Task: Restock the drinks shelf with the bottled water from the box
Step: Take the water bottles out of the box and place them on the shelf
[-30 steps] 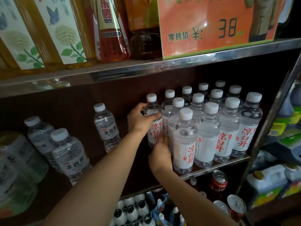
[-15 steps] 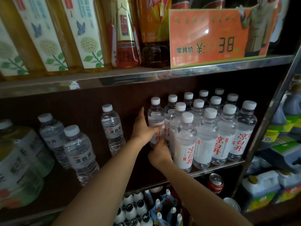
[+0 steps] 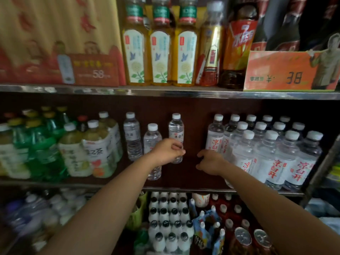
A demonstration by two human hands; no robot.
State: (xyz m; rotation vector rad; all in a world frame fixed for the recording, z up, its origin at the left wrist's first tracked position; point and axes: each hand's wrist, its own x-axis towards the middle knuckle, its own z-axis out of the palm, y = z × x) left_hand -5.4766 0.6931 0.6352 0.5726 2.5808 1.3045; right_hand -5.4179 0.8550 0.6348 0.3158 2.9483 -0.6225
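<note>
Left hand point(image 3: 168, 150) pinches a clear plastic white-capped water bottle point(image 3: 176, 133) standing alone on the dark middle shelf point(image 3: 184, 188). Right hand point(image 3: 211, 161), fingers loosely curled, holds nothing beside the packed red-lettered water bottles point(image 3: 272, 155). Dragging the lone bottle by its waist could tip it.

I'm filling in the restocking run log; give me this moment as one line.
stage: arranging water | left hand: on lone water bottle | right hand: empty, beside red-label water group | middle shelf

On the shelf point(image 3: 165, 188), three water bottles point(image 3: 176, 133) stand behind the left hand point(image 3: 166, 152); a packed block of bottles point(image 3: 272, 153) stands right of the right hand point(image 3: 209, 161).
</note>
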